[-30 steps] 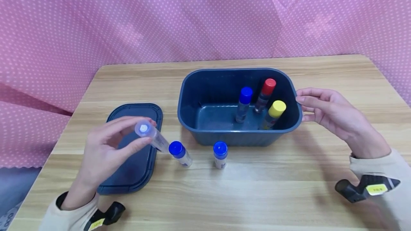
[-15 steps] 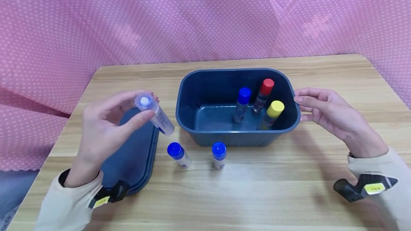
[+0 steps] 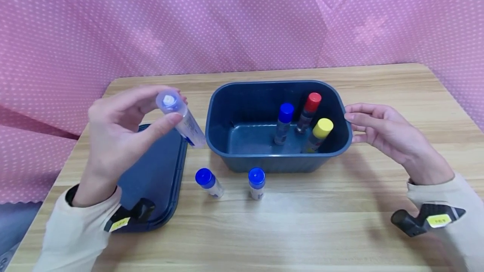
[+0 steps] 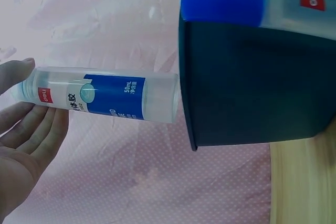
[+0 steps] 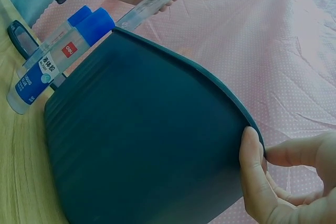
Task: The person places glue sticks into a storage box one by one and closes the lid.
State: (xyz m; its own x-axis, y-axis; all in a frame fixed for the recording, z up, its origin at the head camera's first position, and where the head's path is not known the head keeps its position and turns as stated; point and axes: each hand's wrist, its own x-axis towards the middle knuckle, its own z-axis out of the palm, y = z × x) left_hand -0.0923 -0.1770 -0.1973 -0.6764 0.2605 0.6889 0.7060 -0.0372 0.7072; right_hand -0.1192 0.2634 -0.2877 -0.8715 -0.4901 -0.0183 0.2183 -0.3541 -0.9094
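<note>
My left hand pinches a clear-capped liquid glue bottle by its capped end, tilted above the table, its base close to the left end of the dark blue bin. At the bin's right end, my right hand holds the rim between thumb and fingers. Inside the bin, toward the right, stand a blue-capped bottle, a red-capped bottle and a yellow-capped bottle. Two blue-capped glue bottles stand on the table in front: a left one and a right one.
A dark blue lid lies flat on the wooden table at the left, partly under my left forearm. Behind the table hangs a pink dotted cloth.
My left hand has lifted the glue bottle up from beside the table bottles, toward the bin's left end. My right hand stays on the rim; the bin's contents look unchanged.
</note>
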